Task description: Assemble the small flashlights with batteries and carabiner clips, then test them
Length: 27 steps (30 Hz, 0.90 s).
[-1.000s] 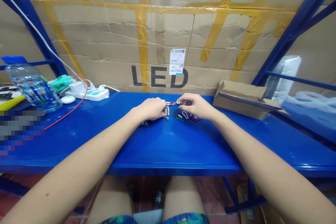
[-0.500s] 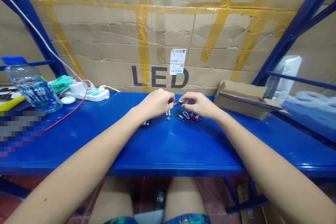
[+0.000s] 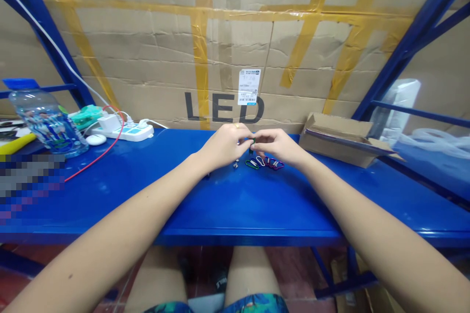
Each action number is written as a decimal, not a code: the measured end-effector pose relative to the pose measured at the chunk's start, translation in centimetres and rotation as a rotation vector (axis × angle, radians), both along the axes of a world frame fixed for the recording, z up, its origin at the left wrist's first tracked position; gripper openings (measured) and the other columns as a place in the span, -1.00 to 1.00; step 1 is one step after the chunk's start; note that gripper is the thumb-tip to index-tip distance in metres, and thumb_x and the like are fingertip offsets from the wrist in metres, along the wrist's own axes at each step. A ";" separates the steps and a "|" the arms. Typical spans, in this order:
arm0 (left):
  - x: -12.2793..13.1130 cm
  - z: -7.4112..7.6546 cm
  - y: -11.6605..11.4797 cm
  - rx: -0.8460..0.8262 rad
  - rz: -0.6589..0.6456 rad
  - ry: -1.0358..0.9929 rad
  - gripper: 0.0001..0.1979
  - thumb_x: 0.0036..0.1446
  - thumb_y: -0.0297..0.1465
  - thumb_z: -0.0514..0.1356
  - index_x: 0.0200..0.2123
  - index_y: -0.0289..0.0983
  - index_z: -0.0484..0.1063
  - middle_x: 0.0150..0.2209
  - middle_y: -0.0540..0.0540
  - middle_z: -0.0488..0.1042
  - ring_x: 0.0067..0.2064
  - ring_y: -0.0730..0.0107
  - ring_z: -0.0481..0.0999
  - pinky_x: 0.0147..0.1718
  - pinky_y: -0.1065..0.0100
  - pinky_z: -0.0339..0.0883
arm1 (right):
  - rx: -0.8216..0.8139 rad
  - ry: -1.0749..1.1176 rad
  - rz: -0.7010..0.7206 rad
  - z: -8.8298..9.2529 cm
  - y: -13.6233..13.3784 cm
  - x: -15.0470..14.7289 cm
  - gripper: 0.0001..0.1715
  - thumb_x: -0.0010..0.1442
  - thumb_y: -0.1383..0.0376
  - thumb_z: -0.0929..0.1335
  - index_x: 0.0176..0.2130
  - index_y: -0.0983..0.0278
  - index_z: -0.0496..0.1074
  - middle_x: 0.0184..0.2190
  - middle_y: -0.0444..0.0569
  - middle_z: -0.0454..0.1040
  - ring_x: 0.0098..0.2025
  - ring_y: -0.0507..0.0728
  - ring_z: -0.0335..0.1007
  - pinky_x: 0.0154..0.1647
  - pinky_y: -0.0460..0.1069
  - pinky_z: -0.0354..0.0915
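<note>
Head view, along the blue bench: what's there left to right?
Water bottle → white power strip → left hand → right hand → open cardboard box, all on the blue bench.

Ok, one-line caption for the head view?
Both hands, left hand and right hand, pinch a small part above carabiner clips on blue shelf.

Storeroom workbench, blue steel racking, taped LED carton, power strip

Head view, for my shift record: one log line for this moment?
left hand + right hand: pinch small part together | carabiners: on blue shelf | cardboard box: right
</note>
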<state>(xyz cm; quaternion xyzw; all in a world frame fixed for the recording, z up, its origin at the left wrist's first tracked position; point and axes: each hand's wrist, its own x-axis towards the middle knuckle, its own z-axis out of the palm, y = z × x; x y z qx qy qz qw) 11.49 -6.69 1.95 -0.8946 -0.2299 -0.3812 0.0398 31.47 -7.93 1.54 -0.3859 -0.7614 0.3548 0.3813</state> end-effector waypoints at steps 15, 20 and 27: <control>0.9 -0.2 -0.1 -0.482 0.117 -0.344 -0.89 -0.03 -0.47 0.34 -0.37 -0.32 0.50 -0.34 -0.09 0.56 -0.27 0.34 0.51 -0.26 0.31 0.37 | 0.138 0.132 -0.158 -1.8 0.3 -2.1 -0.70 -0.05 0.15 0.49 -0.40 0.31 0.46 -0.55 -0.12 0.45 -0.54 0.05 0.34 -0.48 -0.02 0.25; 0.2 -0.1 0.6 -0.426 0.133 -0.381 -1.00 0.06 -0.48 0.28 -0.39 -0.29 0.51 -0.34 -0.08 0.58 -0.27 0.33 0.52 -0.22 0.30 0.36 | 0.227 -0.010 -0.237 -2.3 1.0 -1.6 -0.72 -0.01 0.22 0.49 -0.27 0.31 0.52 -0.39 -0.03 0.55 -0.38 0.12 0.43 -0.31 0.03 0.34; -0.7 -0.3 1.9 -0.504 0.029 -0.512 -0.83 0.24 -0.56 0.06 -0.21 -0.27 0.43 -0.37 -0.04 0.51 -0.29 0.43 0.51 -0.21 0.33 0.39 | 0.415 -0.418 0.021 -2.8 0.2 -2.5 -0.83 0.14 0.39 0.41 -0.25 0.25 0.62 -0.27 0.01 0.57 -0.20 0.15 0.47 -0.08 0.05 0.32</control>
